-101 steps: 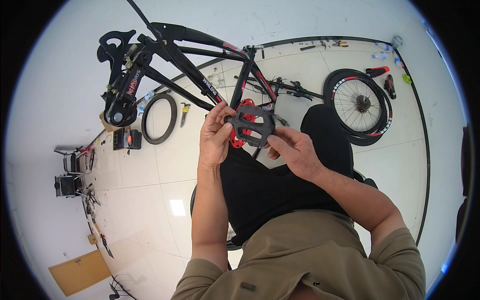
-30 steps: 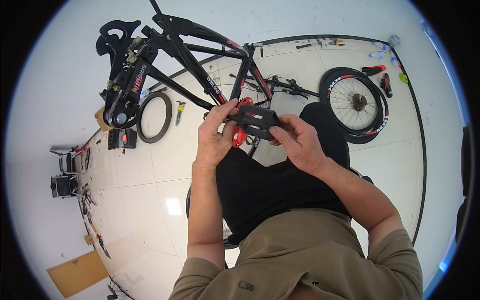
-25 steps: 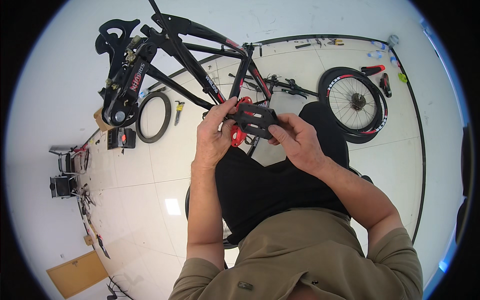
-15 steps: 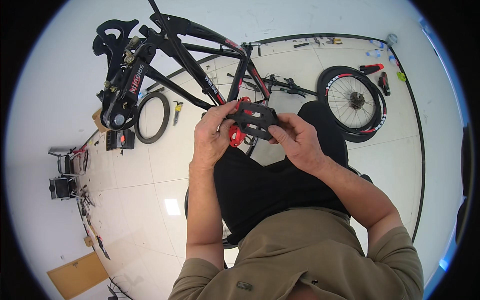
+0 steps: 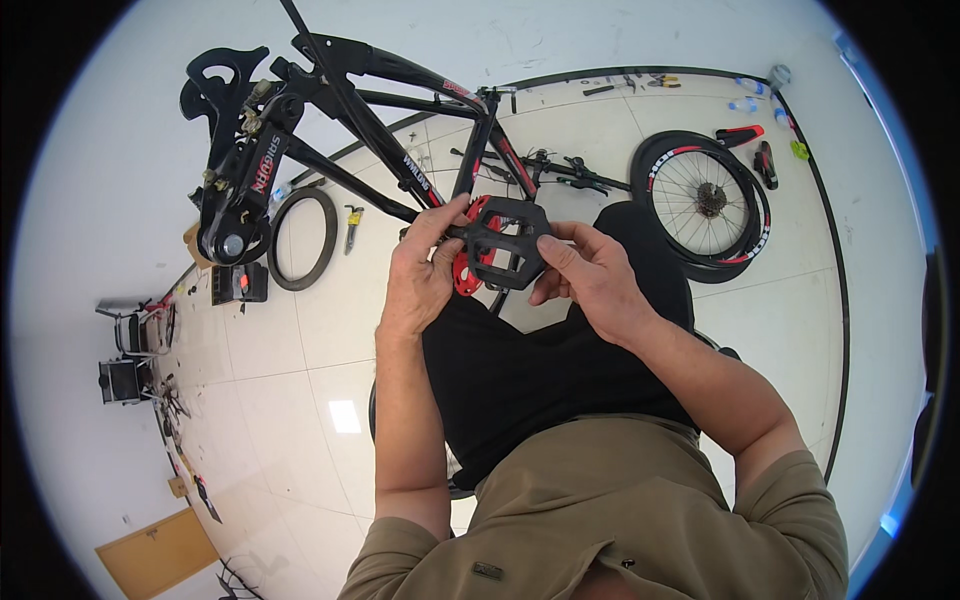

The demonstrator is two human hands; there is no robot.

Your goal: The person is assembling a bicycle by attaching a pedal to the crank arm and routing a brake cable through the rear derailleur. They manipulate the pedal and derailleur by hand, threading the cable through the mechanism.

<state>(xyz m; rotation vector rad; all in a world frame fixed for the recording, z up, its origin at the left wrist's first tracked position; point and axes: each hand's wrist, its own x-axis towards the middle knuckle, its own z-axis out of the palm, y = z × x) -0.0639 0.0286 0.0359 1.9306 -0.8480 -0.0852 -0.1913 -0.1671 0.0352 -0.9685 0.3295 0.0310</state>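
Head view: pale tiled floor [image 5: 270, 340] spreads around the black bicycle frame [image 5: 378, 132], its broadest open room lying to the frame's left and nearer the person. Black-trousered legs [image 5: 560, 365] lie just beyond the frame's nearer end, so room to drop the hands there looks tight. One spoked wheel [image 5: 711, 201] lies well to the frame's right and a bare tyre [image 5: 273, 245] to its left, both well apart from the hands. At the frame's nearer end, the red chainring [image 5: 466, 274] shows partly behind the fingers, its rim the closest edge to mind. Beside that end, the left hand [image 5: 420, 272] pinches narrowly with thumb and fingers, while the right hand [image 5: 602, 280] lightly grips an outer corner, thumb on top. Between them is the black pedal [image 5: 505, 243], in front of the chainring; whether they touch, I cannot tell. It should be light, stiff, hardly fragile and not very slippery; the outer cage bars offer good hold. Smallest is its axle end [image 5: 463, 233], mostly covered by the left fingertips.
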